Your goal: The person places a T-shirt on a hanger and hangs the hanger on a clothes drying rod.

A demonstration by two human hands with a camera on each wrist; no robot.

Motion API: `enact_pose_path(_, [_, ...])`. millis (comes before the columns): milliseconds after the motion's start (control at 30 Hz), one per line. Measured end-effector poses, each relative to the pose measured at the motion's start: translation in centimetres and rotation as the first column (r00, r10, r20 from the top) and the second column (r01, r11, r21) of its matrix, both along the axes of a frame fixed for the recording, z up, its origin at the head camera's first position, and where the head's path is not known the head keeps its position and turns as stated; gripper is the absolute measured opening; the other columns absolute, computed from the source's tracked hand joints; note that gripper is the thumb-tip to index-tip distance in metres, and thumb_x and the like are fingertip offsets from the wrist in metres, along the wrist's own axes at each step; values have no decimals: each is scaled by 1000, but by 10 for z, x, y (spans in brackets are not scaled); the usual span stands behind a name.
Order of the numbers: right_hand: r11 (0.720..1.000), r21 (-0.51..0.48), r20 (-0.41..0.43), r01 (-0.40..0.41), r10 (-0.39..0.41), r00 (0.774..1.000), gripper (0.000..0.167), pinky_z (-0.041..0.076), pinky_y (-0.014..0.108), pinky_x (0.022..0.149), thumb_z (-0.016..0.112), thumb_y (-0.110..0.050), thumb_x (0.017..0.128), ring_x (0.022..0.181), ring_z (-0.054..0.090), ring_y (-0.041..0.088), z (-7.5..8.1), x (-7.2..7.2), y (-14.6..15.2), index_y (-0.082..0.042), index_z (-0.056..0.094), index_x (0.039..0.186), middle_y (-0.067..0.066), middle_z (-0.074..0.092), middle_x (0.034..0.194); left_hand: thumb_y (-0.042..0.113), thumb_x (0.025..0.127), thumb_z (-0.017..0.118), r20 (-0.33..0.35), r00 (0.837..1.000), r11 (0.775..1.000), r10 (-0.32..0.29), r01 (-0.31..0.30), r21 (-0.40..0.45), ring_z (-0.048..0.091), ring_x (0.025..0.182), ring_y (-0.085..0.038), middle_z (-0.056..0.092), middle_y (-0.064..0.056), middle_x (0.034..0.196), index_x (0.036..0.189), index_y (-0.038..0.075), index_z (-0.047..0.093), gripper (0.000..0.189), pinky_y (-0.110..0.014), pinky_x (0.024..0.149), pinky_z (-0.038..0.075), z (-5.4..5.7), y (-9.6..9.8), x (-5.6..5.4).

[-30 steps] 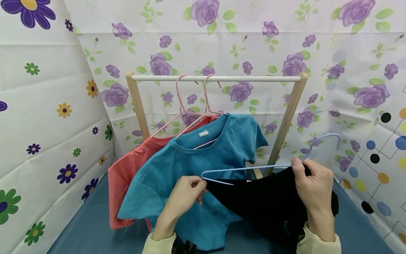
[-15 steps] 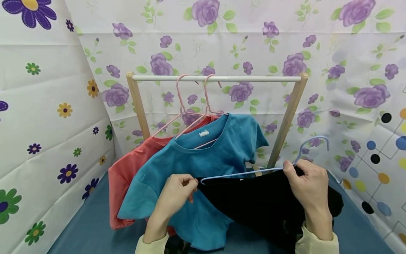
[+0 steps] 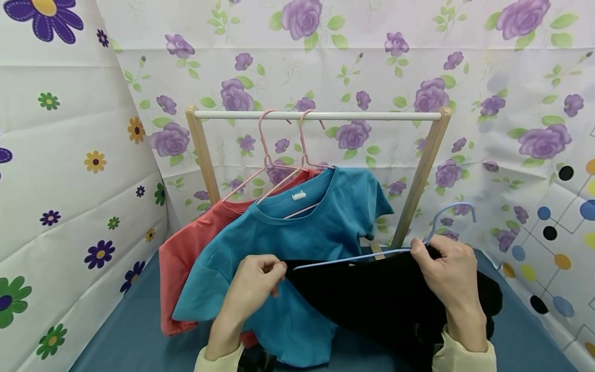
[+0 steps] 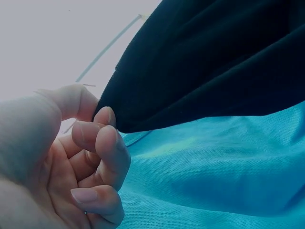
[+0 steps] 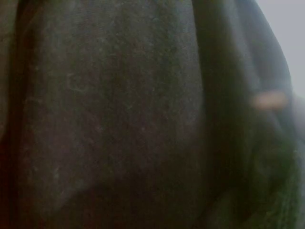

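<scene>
A black garment (image 3: 367,294) is stretched between both hands in front of the rack. My left hand (image 3: 253,284) pinches its upper left corner; in the left wrist view thumb and fingertip meet on the black cloth's edge. A light blue hanger (image 3: 353,258) lies along the garment's top edge, its left end a little right of the left fingers. My right hand (image 3: 448,276) grips the hanger below its hook together with the cloth, and the hook rises above that hand, pointing right. Dark cloth (image 5: 109,105) fills most of the right wrist view, hiding most of that hand.
Behind the hands stands a rack with a white rail (image 3: 362,115) and wooden posts (image 3: 425,170). Two pink hangers (image 3: 302,134) on the rail carry a blue T-shirt (image 3: 279,232) and a coral shirt (image 3: 186,268). Patterned sheets enclose the blue surface (image 3: 125,330).
Both hands have shifted slightly left, and the hanger's hook has come left and lower. The garment's left corner is now pulled out past the hanger's left end.
</scene>
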State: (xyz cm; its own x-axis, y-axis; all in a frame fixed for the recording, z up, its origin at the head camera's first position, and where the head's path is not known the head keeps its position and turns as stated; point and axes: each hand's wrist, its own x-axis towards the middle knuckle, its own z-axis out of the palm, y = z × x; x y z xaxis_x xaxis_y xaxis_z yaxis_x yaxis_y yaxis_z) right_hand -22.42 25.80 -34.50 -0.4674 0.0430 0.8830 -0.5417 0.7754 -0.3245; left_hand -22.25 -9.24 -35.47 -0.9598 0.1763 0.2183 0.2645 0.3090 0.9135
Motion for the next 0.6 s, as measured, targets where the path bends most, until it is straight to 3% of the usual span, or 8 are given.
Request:
enact_pose_path(367, [999,40,31,-22,21,999,46,19,24,45,69,-11,81,46,21,3,1,2,0,-22,34,53,-11,25,54,14,97,60,-38,999,1000,-1,0,-16,54,53,-25,52,-9,53,63,10,59,34,-25,40,27,3,-2,4])
enact_pose_path(600, [997,65,53,-33,30,998,47,18,24,45,70,-11,80,46,20,3,1,2,-1,-22,33,53,-13,24,55,12,96,58,-42,999,1000,16,-16,1,53,53,-25,51,-9,54,64,10,60,32,-27,43,32,4,1,5])
